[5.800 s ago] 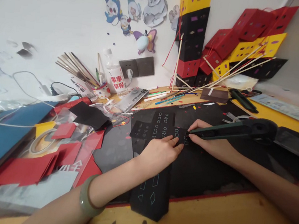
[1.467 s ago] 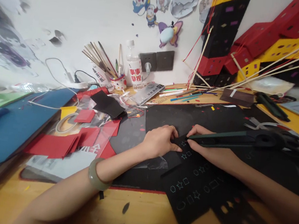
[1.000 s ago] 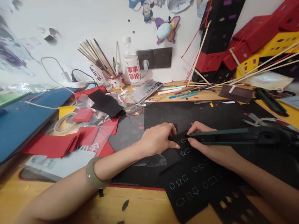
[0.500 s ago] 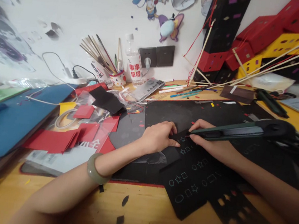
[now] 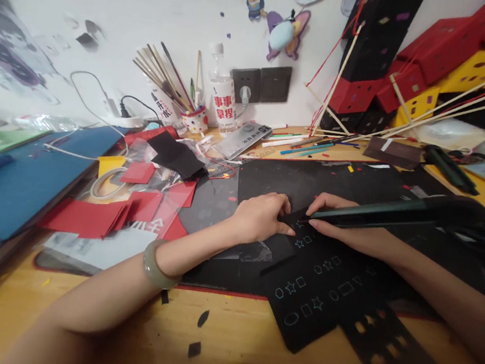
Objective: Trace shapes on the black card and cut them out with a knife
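Outlines of stars, squares and ovals cover a sheet of black paper (image 5: 321, 299) on the dark mat. My left hand (image 5: 260, 216), fingers bent and thumb stretched along the sheet, presses down its upper left part. A pale green bangle (image 5: 152, 262) sits on that wrist. Pinched like a pen in my right hand (image 5: 352, 221) is a long dark green utility knife (image 5: 400, 214), its point down by the top star outline. The tip itself is too small to make out. Near the desk's front edge lies a black strip (image 5: 384, 362) with several cut-out holes.
Red paper pieces (image 5: 85, 216), a tape roll (image 5: 108, 184) and black sheets (image 5: 175, 154) lie at left. Pens (image 5: 303, 148), a bottle (image 5: 223, 98) and a brush cup (image 5: 195, 119) stand behind. Stacked boxes with sticks (image 5: 416, 117) fill the back right. Black scraps (image 5: 203, 318) lie in front.
The view has shifted slightly. The utility knife has turned about its length, so its grey side no longer shows. Both hands keep almost the same place on the paper.
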Tool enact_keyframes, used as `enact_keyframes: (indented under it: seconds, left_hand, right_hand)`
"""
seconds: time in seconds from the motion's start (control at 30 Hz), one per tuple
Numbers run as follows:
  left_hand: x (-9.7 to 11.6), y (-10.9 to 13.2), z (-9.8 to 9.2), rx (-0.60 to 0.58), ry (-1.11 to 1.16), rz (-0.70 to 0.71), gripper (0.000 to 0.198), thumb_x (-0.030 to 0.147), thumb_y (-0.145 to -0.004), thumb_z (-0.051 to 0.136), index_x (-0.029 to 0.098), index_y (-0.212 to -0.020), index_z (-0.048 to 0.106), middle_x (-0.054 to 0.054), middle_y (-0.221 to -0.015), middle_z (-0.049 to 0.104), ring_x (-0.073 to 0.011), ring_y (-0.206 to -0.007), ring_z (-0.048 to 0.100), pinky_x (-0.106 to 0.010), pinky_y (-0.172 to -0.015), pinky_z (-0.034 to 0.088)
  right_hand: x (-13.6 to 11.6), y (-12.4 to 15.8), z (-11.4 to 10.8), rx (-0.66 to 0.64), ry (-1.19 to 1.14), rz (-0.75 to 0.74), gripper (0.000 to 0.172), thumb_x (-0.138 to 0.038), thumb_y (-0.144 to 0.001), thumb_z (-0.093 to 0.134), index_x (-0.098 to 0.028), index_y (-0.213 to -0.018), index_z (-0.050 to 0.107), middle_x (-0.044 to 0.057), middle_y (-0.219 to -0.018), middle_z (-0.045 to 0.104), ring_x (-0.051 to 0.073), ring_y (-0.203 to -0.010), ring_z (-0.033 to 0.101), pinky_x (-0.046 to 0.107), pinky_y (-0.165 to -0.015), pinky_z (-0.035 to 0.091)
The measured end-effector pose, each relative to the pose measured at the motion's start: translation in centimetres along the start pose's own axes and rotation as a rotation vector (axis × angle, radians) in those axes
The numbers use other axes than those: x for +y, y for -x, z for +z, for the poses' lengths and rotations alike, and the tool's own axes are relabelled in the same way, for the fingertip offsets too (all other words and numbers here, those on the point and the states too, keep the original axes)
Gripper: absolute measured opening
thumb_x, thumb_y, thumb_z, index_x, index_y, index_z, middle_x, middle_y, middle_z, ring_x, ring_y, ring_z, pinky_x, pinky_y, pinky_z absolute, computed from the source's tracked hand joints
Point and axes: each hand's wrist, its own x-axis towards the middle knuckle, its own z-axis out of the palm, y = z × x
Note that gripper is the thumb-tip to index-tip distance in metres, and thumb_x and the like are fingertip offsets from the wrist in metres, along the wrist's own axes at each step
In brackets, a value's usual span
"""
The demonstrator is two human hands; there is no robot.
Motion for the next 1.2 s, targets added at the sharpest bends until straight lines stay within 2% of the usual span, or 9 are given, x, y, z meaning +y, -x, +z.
enact_keyframes:
  seconds: [0.23, 0.4, 0.57, 0.83, 1.2]
  left_hand:
    - [-0.15, -0.07, 0.10, 0.003, 0.007, 0.009, 0.035, 0.044, -0.070, 0.068, 0.022, -0.094, 0.053, 0.002, -0.095, 0.061, -0.0182, -0.088, 0.057, -0.027, -0.067, 0.042]
    - [-0.35, -0.16, 0.15, -0.001, -0.005, 0.023, 0.035, 0.045, -0.071, 0.066, 0.023, -0.094, 0.053, 0.002, -0.094, 0.061, -0.0173, -0.085, 0.057, -0.025, -0.064, 0.039]
    - [-0.37, -0.21, -0.01, -0.023, -0.021, 0.033, 0.036, 0.045, -0.071, 0.066, 0.023, -0.096, 0.052, 0.002, -0.095, 0.060, -0.0172, -0.086, 0.057, -0.024, -0.062, 0.038]
    - [-0.66, -0.18, 0.29, -0.002, -0.044, 0.077, 0.036, 0.046, -0.074, 0.065, 0.022, -0.096, 0.050, 0.001, -0.098, 0.059, -0.0174, -0.087, 0.057, -0.025, -0.062, 0.039]
    - [-0.54, -0.17, 0.21, 0.000, -0.036, 0.071, 0.035, 0.045, -0.074, 0.064, 0.022, -0.097, 0.049, 0.001, -0.099, 0.058, -0.0176, -0.088, 0.056, -0.026, -0.063, 0.038]
  right_hand:
    - [0.08, 0.03, -0.09, -0.052, 0.039, -0.014, 0.013, -0.034, -0.081, 0.053, -0.024, -0.088, 0.056, 0.002, -0.088, 0.059, 0.020, -0.087, 0.056, 0.029, -0.072, 0.043]
    - [0.09, -0.37, -0.34, -0.125, 0.055, -0.062, 0.011, -0.032, -0.081, 0.053, -0.024, -0.088, 0.056, 0.000, -0.083, 0.059, 0.016, -0.077, 0.056, 0.027, -0.068, 0.042]
    - [0.13, -0.75, -0.75, -0.186, 0.013, -0.079, 0.012, -0.031, -0.079, 0.055, -0.022, -0.086, 0.056, 0.000, -0.081, 0.060, 0.016, -0.075, 0.056, 0.027, -0.067, 0.042]
    - [0.70, -0.74, -0.83, -0.175, -0.018, -0.064, 0.010, -0.030, -0.080, 0.055, -0.023, -0.086, 0.055, 0.000, -0.084, 0.059, 0.016, -0.079, 0.056, 0.027, -0.069, 0.042]
    - [0.77, -0.51, -0.73, -0.158, -0.035, -0.064, 0.006, -0.025, -0.080, 0.055, -0.023, -0.084, 0.051, -0.002, -0.079, 0.055, 0.013, -0.073, 0.052, 0.024, -0.064, 0.040]
